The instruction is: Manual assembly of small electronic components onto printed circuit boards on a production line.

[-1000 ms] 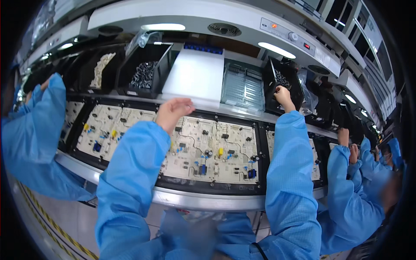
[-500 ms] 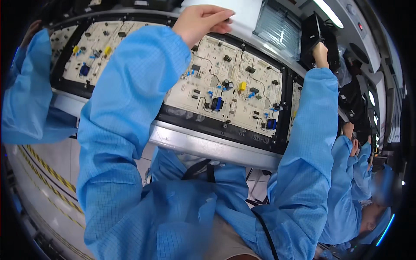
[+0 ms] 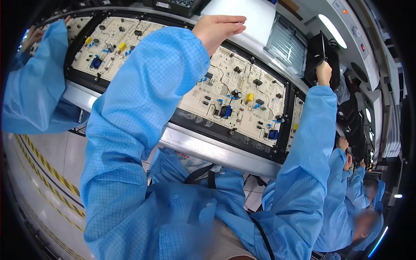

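My left hand [image 3: 219,34] is raised over the far edge of a cream circuit board [image 3: 208,115], near a white flat sheet [image 3: 255,17]. Its fingers are stretched and meet near the tips; anything between them is too small to make out. On the right, my right hand [image 3: 323,74] is closed at the near side of a black bin [image 3: 313,52]; whatever its fingers hold is hidden. The board sits in a black frame [image 3: 201,125] and carries a yellow block [image 3: 249,98], blue-and-black transformers [image 3: 225,111] and several dark capacitors.
A clear ribbed tray [image 3: 286,45] stands between the white sheet and the black bin. More populated boards [image 3: 115,32] lie in line to the left. A metal rail [image 3: 216,149] runs along the near side. Co-workers' blue sleeves [image 3: 37,82] show at left and right [image 3: 333,195].
The whole view has shifted slightly. My left hand's fingers look straighter, and it remains above the far edge of the board. My right hand stays at the black bin.
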Motion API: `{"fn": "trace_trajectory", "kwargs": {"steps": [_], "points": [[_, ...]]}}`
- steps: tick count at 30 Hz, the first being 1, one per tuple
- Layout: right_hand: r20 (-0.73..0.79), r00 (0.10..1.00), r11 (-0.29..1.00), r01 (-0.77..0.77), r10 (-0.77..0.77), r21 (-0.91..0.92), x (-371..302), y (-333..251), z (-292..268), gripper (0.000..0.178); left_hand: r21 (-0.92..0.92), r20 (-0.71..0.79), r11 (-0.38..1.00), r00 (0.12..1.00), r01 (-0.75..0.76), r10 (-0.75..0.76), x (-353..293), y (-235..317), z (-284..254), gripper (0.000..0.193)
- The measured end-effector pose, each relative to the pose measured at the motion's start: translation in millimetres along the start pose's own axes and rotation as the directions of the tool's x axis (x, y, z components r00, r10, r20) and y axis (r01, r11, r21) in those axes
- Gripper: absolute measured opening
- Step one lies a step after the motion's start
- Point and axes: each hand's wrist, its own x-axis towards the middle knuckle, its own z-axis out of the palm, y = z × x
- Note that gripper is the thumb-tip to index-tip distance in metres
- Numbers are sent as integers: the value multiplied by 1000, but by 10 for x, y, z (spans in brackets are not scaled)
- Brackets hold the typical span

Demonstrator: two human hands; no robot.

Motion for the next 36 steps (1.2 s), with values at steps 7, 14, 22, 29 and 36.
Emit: {"fn": "trace_trajectory", "kwargs": {"steps": [7, 14, 22, 29, 36], "points": [[69, 932, 497, -252, 357, 830, 309, 968, -136, 29, -55, 94, 998, 995, -20, 25, 44, 20, 141, 34], [152, 958, -870, 145, 242, 471, -347, 1042, -1302, 23, -97, 218, 993, 975, 66, -44, -97, 2, 155, 34], [434, 885, -723, -410, -168, 556, -989, 957, -1010, 17, -6, 218, 985, 961, 174, -168, -171, -33, 296, 36], [426, 899, -116, -436, -97, 893, -1400, 730, -1166, 24, 50, 167, 978, 963, 204, -209, -164, -176, 366, 32], [426, 866, 774, -76, -260, 628, -1584, 649, -1214, 20, 119, 153, 969, 961, 215, -232, -142, -190, 365, 32]]}}
